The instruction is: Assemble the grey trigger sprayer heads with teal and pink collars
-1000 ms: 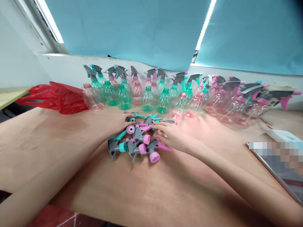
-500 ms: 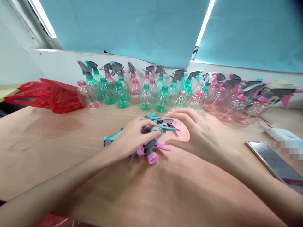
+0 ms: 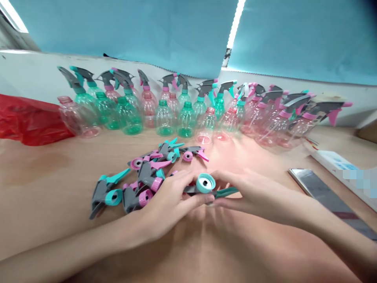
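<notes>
Between both hands is a grey spray head with a teal collar, its opening turned towards me and its teal trigger pointing right. My left hand grips its left side, thumb below and fingers above. My right hand closes round the trigger end from the right, fingertips near the collar. Left of and beyond my left hand lies a loose pile of grey spray heads with pink or teal collars and triggers. One teal-collared spray head lies at the pile's left edge.
Behind the pile stand open green bottles and pink bottles. Several bottles with spray heads line the wall. A red plastic bag lies at the left. A phone and a white box lie at the right.
My left hand has lifted the teal-collared spray head off the pile and brought it nearer and to the right. My right hand has come in and closed on it. The view has shifted right.
</notes>
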Action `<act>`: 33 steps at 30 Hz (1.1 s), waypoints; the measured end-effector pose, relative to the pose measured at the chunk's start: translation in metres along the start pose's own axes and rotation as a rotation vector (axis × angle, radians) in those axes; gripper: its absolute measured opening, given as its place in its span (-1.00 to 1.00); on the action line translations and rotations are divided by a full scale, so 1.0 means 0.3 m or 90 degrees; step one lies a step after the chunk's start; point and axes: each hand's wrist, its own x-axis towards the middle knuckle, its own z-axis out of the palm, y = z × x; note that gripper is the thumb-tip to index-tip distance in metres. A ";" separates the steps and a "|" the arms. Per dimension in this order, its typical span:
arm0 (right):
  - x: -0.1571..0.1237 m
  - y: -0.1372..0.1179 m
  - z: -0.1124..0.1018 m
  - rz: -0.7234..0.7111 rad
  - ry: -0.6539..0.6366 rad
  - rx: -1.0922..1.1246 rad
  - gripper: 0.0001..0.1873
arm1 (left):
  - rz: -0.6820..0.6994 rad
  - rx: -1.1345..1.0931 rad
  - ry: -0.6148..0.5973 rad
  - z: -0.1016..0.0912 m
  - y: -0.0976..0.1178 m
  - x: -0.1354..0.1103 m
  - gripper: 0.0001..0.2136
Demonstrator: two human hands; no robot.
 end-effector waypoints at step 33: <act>-0.016 0.050 -0.071 0.096 -0.111 0.370 -0.72 | 0.077 -0.320 -0.027 0.153 -0.063 -0.019 -0.72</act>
